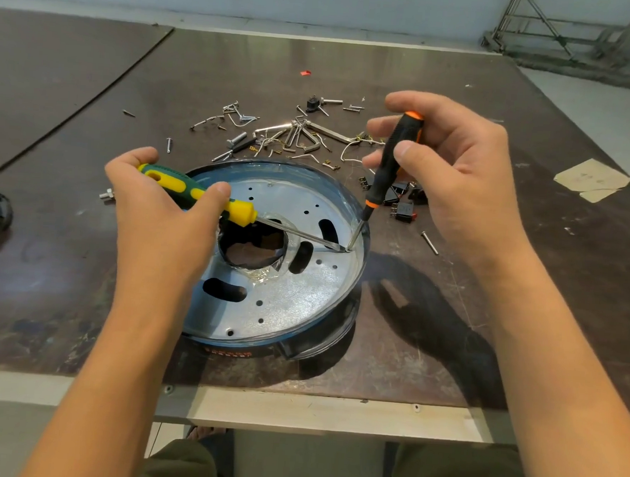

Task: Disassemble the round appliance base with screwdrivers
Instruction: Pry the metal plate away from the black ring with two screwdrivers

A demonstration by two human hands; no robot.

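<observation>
The round appliance base (pixel 278 273) lies flat at the table's (pixel 447 338) centre — stiff metal plate in a thin rim, probably light and prone to skid; grip the rim. At its three o'clock edge both tips meet: left hand (pixel 160 206) clamped on the green-yellow screwdriver (pixel 198 194), right hand (pixel 454 162) on the black-orange screwdriver (pixel 392 158). Loose screws (pixel 275 132) lie at twelve.

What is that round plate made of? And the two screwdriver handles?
The round plate looks like bare metal: dull silver-grey, lightly speckled, with punched holes and slots. The green-and-yellow handle in the left hand seems to be plastic with softer rubbery grip patches, judging by its matte two-colour moulding. The black-and-orange handle in the right hand looks like matte plastic or rubber too.
</observation>
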